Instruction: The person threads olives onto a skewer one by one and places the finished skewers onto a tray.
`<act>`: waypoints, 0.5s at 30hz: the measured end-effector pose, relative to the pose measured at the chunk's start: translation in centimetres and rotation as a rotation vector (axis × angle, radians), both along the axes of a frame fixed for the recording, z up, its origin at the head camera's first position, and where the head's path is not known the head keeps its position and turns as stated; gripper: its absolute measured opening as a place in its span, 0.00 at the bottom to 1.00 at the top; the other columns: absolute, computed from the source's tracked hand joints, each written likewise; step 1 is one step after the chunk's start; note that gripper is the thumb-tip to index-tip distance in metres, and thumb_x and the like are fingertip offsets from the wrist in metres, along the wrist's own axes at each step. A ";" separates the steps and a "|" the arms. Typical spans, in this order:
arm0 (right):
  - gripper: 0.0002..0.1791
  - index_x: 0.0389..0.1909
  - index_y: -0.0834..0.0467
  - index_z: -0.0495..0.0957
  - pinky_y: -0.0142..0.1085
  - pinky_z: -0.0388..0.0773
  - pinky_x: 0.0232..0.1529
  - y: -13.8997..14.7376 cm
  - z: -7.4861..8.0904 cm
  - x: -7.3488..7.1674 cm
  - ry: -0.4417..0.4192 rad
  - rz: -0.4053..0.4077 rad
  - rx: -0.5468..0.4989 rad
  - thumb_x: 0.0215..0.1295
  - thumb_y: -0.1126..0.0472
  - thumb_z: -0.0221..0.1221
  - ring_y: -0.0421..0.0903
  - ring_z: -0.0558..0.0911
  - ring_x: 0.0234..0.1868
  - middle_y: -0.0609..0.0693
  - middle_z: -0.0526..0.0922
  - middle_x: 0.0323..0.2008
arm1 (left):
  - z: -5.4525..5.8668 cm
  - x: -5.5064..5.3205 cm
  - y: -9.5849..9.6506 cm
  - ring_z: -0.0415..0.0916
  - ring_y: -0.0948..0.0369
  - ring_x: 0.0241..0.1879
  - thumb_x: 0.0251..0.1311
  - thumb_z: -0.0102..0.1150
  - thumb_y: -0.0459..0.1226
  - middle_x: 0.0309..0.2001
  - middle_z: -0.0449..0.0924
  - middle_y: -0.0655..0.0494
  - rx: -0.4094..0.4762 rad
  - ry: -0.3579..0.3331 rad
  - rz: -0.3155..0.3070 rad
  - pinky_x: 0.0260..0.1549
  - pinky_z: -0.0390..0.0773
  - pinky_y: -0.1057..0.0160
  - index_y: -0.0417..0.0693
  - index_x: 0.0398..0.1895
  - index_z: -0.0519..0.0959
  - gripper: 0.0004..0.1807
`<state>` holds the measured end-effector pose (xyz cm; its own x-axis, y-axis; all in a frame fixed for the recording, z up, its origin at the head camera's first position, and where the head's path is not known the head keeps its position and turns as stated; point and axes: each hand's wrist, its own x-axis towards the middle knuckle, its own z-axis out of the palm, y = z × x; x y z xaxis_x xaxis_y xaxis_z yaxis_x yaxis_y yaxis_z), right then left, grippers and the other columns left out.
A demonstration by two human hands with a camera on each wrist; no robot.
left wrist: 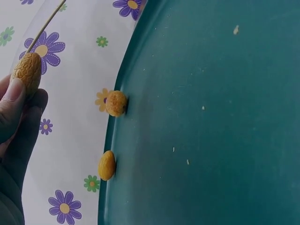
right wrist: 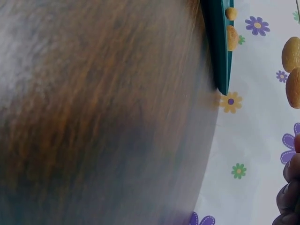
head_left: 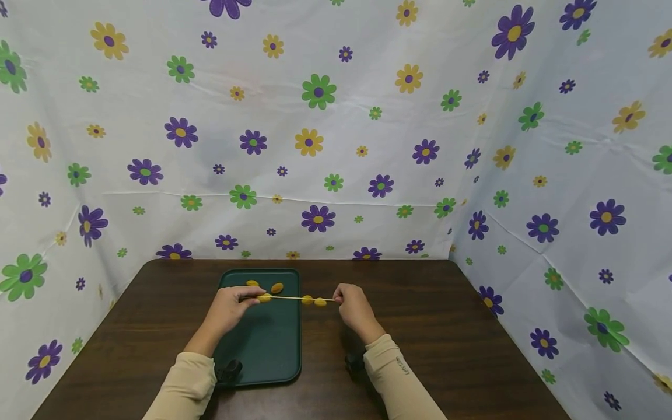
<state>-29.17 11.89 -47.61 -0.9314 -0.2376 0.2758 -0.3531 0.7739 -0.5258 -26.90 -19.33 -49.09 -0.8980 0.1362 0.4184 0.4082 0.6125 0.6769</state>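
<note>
My left hand (head_left: 230, 308) pinches a golden, oval, wrinkled food piece (left wrist: 27, 72) between thumb and fingers, above the far part of the green tray (head_left: 262, 344). One end of a thin wooden skewer (head_left: 287, 298) meets this piece; how deep it goes in cannot be seen. Two similar pieces, one (head_left: 307, 300) touching the other (head_left: 320, 302), sit threaded on the skewer nearer its right end. At that end my right hand (head_left: 358, 310) grips the stick with curled fingers, over the bare wood right of the tray. The skewer is held nearly level.
Two more golden pieces, one (left wrist: 107, 165) smooth-sided and one (left wrist: 116, 103) rounder, lie at the tray's far edge. Small pale crumbs (left wrist: 236, 30) dot the tray. A dark wooden table (head_left: 430, 350) carries the tray, and a flowered cloth (head_left: 336, 116) hangs behind and beside it.
</note>
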 end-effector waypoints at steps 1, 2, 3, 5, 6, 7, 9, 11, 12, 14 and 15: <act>0.09 0.30 0.62 0.81 0.40 0.79 0.34 0.0 0.0 0.0 -0.004 0.001 -0.004 0.61 0.79 0.61 0.44 0.75 0.30 0.50 0.81 0.29 | 0.0 0.0 0.0 0.84 0.47 0.47 0.59 0.68 0.27 0.45 0.87 0.46 -0.002 0.002 -0.001 0.48 0.82 0.46 0.44 0.45 0.89 0.12; 0.09 0.30 0.63 0.81 0.40 0.79 0.34 0.0 0.0 0.0 -0.003 0.004 -0.005 0.61 0.79 0.61 0.44 0.75 0.30 0.50 0.80 0.29 | 0.0 0.0 0.0 0.84 0.47 0.47 0.59 0.68 0.27 0.45 0.87 0.46 -0.004 0.003 -0.003 0.47 0.82 0.46 0.44 0.45 0.89 0.12; 0.09 0.31 0.63 0.81 0.40 0.78 0.35 -0.1 0.0 -0.1 -0.004 0.003 -0.006 0.61 0.79 0.61 0.44 0.75 0.31 0.49 0.80 0.29 | 0.0 0.0 0.0 0.84 0.47 0.47 0.59 0.68 0.27 0.45 0.87 0.45 -0.004 0.004 -0.004 0.47 0.82 0.46 0.44 0.45 0.89 0.12; 0.09 0.31 0.63 0.81 0.40 0.78 0.35 -0.1 0.0 -0.1 -0.010 0.003 -0.008 0.61 0.79 0.60 0.45 0.75 0.31 0.49 0.79 0.29 | 0.0 0.0 0.0 0.84 0.47 0.47 0.59 0.68 0.27 0.45 0.87 0.46 -0.008 0.004 -0.005 0.47 0.83 0.47 0.44 0.45 0.89 0.12; 0.09 0.31 0.63 0.82 0.40 0.78 0.35 -0.2 -0.1 -0.1 -0.016 0.001 -0.009 0.61 0.79 0.60 0.45 0.75 0.31 0.49 0.79 0.29 | 0.0 0.0 0.0 0.84 0.47 0.47 0.59 0.68 0.27 0.45 0.87 0.46 -0.008 0.004 -0.007 0.47 0.83 0.47 0.44 0.45 0.89 0.12; 0.09 0.31 0.63 0.82 0.40 0.78 0.35 -0.2 -0.1 -0.1 -0.016 0.001 -0.010 0.61 0.79 0.60 0.45 0.75 0.31 0.50 0.79 0.29 | 0.0 0.0 0.0 0.84 0.47 0.47 0.59 0.68 0.27 0.45 0.87 0.46 -0.011 0.005 -0.009 0.47 0.83 0.47 0.44 0.45 0.89 0.12; 0.09 0.31 0.63 0.81 0.40 0.78 0.35 -0.2 -0.2 -0.2 -0.021 0.000 -0.013 0.62 0.79 0.60 0.45 0.75 0.31 0.50 0.80 0.29 | 0.1 0.0 0.0 0.84 0.47 0.47 0.59 0.68 0.27 0.46 0.87 0.46 -0.014 0.003 -0.016 0.48 0.82 0.46 0.44 0.45 0.89 0.12; 0.09 0.31 0.62 0.81 0.40 0.78 0.35 -0.2 -0.3 -0.1 -0.020 0.001 -0.015 0.62 0.78 0.61 0.45 0.75 0.31 0.51 0.81 0.30 | 0.1 0.0 -0.1 0.84 0.47 0.48 0.59 0.68 0.27 0.46 0.87 0.46 -0.020 -0.004 -0.027 0.48 0.82 0.46 0.44 0.46 0.89 0.12; 0.09 0.30 0.61 0.81 0.40 0.78 0.35 -0.2 -0.3 -0.1 -0.020 0.002 -0.017 0.62 0.78 0.61 0.45 0.75 0.31 0.51 0.81 0.29 | 0.1 0.0 -0.2 0.83 0.47 0.48 0.59 0.68 0.27 0.47 0.87 0.46 -0.021 -0.012 -0.031 0.48 0.82 0.46 0.44 0.46 0.88 0.12; 0.09 0.30 0.61 0.81 0.40 0.78 0.35 -0.2 -0.4 -0.2 -0.016 0.005 -0.021 0.63 0.78 0.61 0.44 0.75 0.30 0.50 0.81 0.29 | 0.1 0.1 -0.3 0.83 0.47 0.48 0.59 0.69 0.28 0.47 0.86 0.45 -0.013 -0.035 -0.044 0.47 0.83 0.48 0.44 0.47 0.88 0.13; 0.09 0.30 0.61 0.80 0.39 0.78 0.35 -0.2 -0.4 -0.2 -0.009 0.009 -0.022 0.63 0.78 0.61 0.44 0.75 0.30 0.49 0.80 0.29 | 0.1 0.1 -0.4 0.83 0.48 0.47 0.59 0.69 0.28 0.47 0.86 0.45 -0.008 -0.047 -0.050 0.46 0.84 0.50 0.44 0.47 0.88 0.13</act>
